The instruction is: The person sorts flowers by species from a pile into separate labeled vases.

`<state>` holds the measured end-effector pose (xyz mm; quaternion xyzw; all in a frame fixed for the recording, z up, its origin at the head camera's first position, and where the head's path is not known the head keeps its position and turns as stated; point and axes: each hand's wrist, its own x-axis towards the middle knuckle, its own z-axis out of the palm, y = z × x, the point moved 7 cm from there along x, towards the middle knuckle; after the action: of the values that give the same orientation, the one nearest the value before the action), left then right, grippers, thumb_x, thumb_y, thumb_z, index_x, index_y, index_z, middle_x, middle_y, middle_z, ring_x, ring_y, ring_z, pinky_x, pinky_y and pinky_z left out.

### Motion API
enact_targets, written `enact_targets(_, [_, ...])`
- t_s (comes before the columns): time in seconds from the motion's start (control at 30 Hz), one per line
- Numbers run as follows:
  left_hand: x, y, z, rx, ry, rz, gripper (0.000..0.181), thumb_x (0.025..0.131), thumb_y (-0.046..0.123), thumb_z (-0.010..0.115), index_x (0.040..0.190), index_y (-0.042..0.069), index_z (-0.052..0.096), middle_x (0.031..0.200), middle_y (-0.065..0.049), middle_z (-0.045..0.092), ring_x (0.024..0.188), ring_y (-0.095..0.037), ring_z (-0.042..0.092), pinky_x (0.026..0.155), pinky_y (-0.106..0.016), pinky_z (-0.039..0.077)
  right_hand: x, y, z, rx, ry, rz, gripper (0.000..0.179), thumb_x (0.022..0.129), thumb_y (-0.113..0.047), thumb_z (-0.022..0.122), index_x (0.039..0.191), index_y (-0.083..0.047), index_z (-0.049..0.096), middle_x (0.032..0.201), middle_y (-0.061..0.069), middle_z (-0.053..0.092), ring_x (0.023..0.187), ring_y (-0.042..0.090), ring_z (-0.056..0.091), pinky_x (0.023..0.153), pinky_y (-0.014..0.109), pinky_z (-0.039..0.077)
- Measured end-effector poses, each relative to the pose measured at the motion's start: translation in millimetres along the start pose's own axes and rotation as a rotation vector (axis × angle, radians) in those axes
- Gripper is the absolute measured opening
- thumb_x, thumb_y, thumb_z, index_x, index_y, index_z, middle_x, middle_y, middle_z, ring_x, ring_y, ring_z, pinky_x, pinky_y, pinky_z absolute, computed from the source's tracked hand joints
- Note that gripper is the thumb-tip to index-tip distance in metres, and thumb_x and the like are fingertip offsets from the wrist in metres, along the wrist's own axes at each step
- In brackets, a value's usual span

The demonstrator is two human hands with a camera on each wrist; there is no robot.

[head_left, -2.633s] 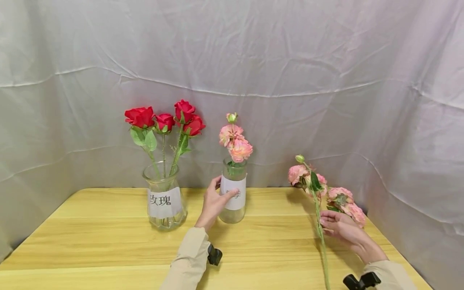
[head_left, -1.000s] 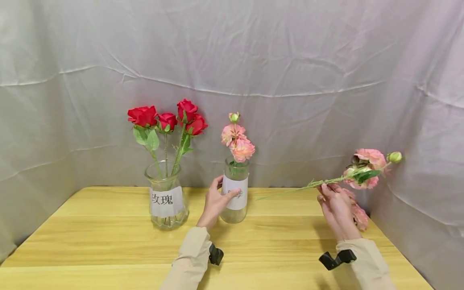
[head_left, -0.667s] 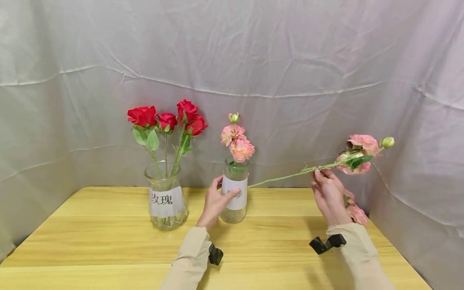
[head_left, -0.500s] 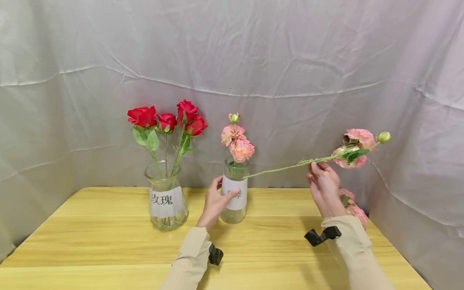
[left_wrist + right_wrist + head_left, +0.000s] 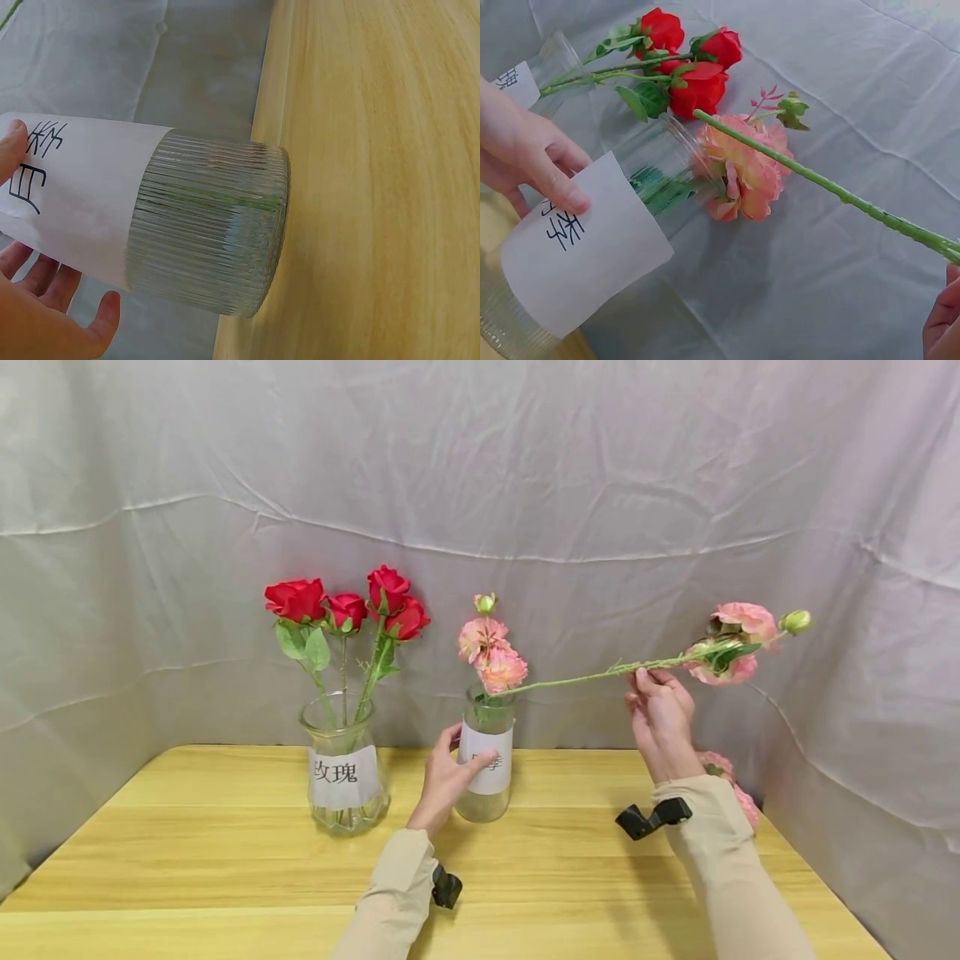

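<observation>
My left hand (image 5: 444, 781) is wrapped round a ribbed glass vase (image 5: 483, 806) with a white paper label. In the left wrist view, its thumb lies over the label and its fingers go behind the vase (image 5: 210, 225). A pink flower spray (image 5: 497, 662) with a green bud stands in this vase. Between thumb and fingers, my right hand (image 5: 663, 722) pinches a second pink flower spray (image 5: 723, 664) by its green stem, blooms to the right. The stem slopes down leftward, its cut end overlapping the vase mouth in the head view. In the right wrist view the stem (image 5: 832, 191) passes before the pink bloom.
A wider glass vase (image 5: 348, 818) holding several red roses (image 5: 296, 600) stands left of my left hand. More pink flowers (image 5: 720, 766) lie at the table's right edge, partly behind my right wrist. Grey cloth (image 5: 585, 485) hangs behind the wooden table (image 5: 225, 852).
My right hand picked up the pink spray from the right side, turned its stem leftward, then raised it and moved left toward the vase mouth. The left hand stays on the vase.
</observation>
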<state>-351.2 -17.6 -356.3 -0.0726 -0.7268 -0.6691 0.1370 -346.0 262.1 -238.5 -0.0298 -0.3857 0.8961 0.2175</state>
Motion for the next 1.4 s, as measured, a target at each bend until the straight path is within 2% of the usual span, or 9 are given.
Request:
enact_targets(0.17, [-0.3, -0.1, -0.1, -0.004, 0.0, -0.002, 0.069, 0.079, 0.019, 0.079, 0.137, -0.001, 0.046, 0.133, -0.021, 0.052, 0.124, -0.035, 0.046, 0.102, -0.05, 0.037, 2.0, 1.7, 5.2, -0.063, -0.008, -0.045, 0.009, 0.095, 0.006, 0.051, 0.091, -0.001, 0.047, 0.074, 0.002, 0.057, 0.064, 0.009, 0.059, 0.048, 0.015, 0.04])
enact_targets(0.53, [0.2, -1.1, 0.5, 0.0, -0.001, 0.002, 0.07, 0.079, 0.02, 0.08, 0.136, -0.001, 0.046, 0.134, -0.021, 0.051, 0.125, -0.036, 0.045, 0.103, -0.05, 0.037, 6.7, 17.4, 13.6, -0.19, 0.017, -0.072, 0.009, 0.095, 0.004, 0.053, 0.093, -0.004, 0.05, 0.077, 0.001, 0.056, 0.07, 0.01, 0.062, 0.049, 0.015, 0.04])
enact_targets(0.7, [0.1, 0.1, 0.6, 0.004, -0.003, 0.005, 0.07, 0.079, 0.021, 0.08, 0.136, -0.001, 0.046, 0.134, -0.021, 0.051, 0.124, -0.035, 0.045, 0.103, -0.05, 0.037, 6.4, 19.5, 22.1, -0.259, 0.009, -0.121, 0.01, 0.095, 0.003, 0.054, 0.092, -0.006, 0.052, 0.077, 0.0, 0.055, 0.071, 0.009, 0.062, 0.05, 0.014, 0.041])
enact_targets(1.1, [-0.2, -1.7, 0.8, -0.004, -0.006, -0.006, 0.069, 0.079, 0.021, 0.08, 0.136, 0.0, 0.046, 0.133, -0.02, 0.052, 0.124, -0.035, 0.045, 0.102, -0.05, 0.037, 4.5, 20.1, 41.8, -0.333, -0.044, -0.197, 0.015, 0.093, 0.005, 0.058, 0.09, -0.008, 0.052, 0.074, -0.003, 0.057, 0.066, 0.005, 0.06, 0.048, 0.013, 0.041])
enact_targets(1.4, [0.7, -2.8, 1.0, -0.004, 0.001, -0.007, 0.069, 0.079, 0.021, 0.081, 0.135, 0.0, 0.047, 0.132, -0.02, 0.052, 0.123, -0.035, 0.046, 0.102, -0.05, 0.037, -1.3, 18.5, 58.2, -0.43, -0.119, -0.246, 0.015, 0.092, 0.005, 0.059, 0.093, -0.008, 0.053, 0.076, -0.004, 0.059, 0.07, 0.006, 0.06, 0.051, 0.014, 0.042])
